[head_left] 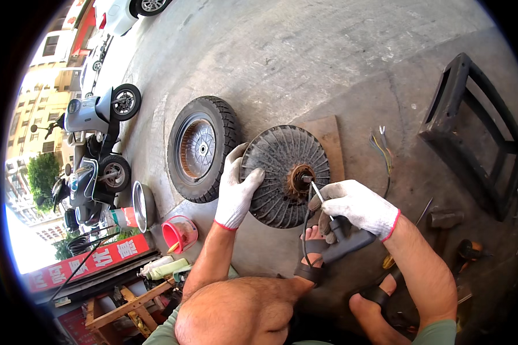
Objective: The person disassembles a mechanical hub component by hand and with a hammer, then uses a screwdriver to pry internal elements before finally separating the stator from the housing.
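Observation:
A dark, finned hub motor disc (273, 155) with a rusty centre (300, 181) and a cable sits on cardboard (331, 135). My left hand (239, 190), in a white work glove, grips the disc's left rim, thumb on its face. My right hand (357, 210), gloved likewise, is closed on a black T-handled tool (352, 244) with a slim metal shaft whose tip is at the axle; whether it touches is unclear. Just left of the disc lies a tyre on its wheel (224, 132). Loose coloured wires (385, 152) extend to the right of the disc.
A black metal frame (440, 103) lies at right, near a hammer (444, 218), screwdriver (388, 261) and drill (471, 251). At left are scooters (89, 112), a red bucket (178, 233), a metal basin (144, 204) and a wooden rack (126, 310). My sandalled feet are below the disc.

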`<action>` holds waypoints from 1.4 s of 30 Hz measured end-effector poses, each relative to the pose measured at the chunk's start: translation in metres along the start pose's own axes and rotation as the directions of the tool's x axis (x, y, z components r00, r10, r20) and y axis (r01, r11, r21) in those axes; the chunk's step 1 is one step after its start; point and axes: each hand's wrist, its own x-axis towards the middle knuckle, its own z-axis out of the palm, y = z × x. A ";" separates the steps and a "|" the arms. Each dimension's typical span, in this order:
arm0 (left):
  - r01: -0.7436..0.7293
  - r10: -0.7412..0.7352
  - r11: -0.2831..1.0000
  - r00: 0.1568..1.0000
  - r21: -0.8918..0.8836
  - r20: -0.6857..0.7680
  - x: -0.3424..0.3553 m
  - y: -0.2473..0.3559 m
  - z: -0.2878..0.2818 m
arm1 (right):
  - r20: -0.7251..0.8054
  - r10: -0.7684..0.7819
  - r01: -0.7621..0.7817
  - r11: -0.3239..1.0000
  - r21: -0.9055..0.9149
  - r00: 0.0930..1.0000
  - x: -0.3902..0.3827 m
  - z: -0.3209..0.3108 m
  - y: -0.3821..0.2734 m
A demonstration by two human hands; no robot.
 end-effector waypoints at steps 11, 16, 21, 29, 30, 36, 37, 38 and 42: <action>-0.188 0.196 0.917 0.981 0.351 0.014 -0.013 0.027 0.022 | -0.080 0.069 -0.077 0.992 -0.104 0.994 -0.013 -0.024 -0.011; -0.230 0.244 0.850 0.969 0.473 0.033 -0.018 0.039 0.038 | -0.147 -0.024 0.001 0.988 -0.155 0.989 -0.021 -0.032 0.004; -0.228 0.251 0.839 0.968 0.494 0.021 -0.022 0.042 0.046 | -0.361 -0.069 -0.011 0.976 -0.216 0.930 -0.016 -0.015 0.020; -0.183 0.214 0.890 0.977 0.417 -0.027 -0.017 0.033 0.042 | -0.511 -0.159 0.248 0.963 0.109 0.845 -0.025 0.001 0.047; -0.124 0.147 0.931 0.988 0.344 -0.039 -0.015 0.031 0.041 | -0.432 -0.188 0.239 0.969 0.064 0.882 -0.027 0.000 0.048; -0.153 0.174 0.924 0.984 0.351 -0.029 -0.015 0.027 0.036 | -0.282 -0.163 0.154 0.987 -0.054 0.945 -0.025 -0.006 0.036; -0.148 0.167 0.929 0.985 0.339 -0.029 -0.015 0.027 0.036 | -0.274 -0.169 0.144 0.983 -0.111 0.947 -0.025 -0.007 0.033; -0.146 0.166 0.927 0.986 0.345 -0.027 -0.015 0.027 0.035 | -0.271 -0.169 0.129 0.978 -0.162 0.948 -0.024 -0.008 0.032; -0.132 0.149 0.935 0.988 0.329 -0.028 -0.015 0.025 0.034 | -0.256 -0.145 0.109 0.983 -0.149 0.956 -0.020 -0.010 0.030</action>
